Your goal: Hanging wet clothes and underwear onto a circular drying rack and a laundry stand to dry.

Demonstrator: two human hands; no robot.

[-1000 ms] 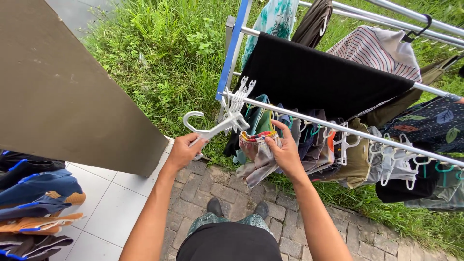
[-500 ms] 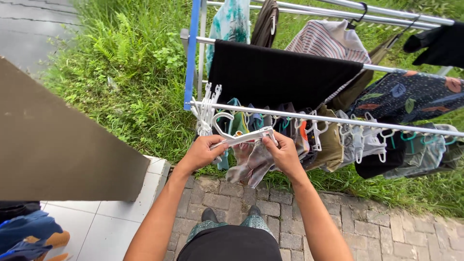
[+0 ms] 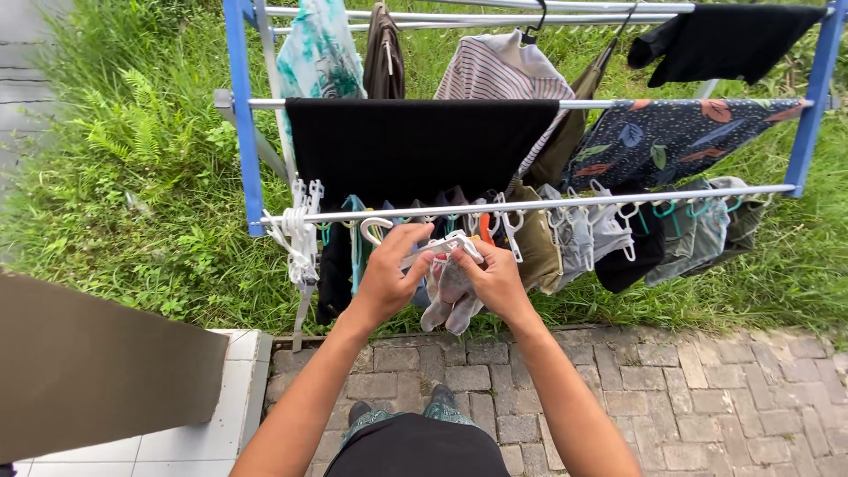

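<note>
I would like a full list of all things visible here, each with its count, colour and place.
drying rack: one, blue frame with silver rails, on the grass
black cloth: one, draped over the middle rail
striped shirt: one, white and red, back rail
patterned cloth: one, dark with leaves, right
small clothes on clip hangers: many, mixed colours, front rail
spare clip hangers: a bunch, white, front rail's left end
grass: green, behind the rack
brick paving: grey, underfoot
white clip hanger: one, in both hands
pale garment: one, below the hanger
left hand: on the hanger
right hand: on hanger and garment
</note>
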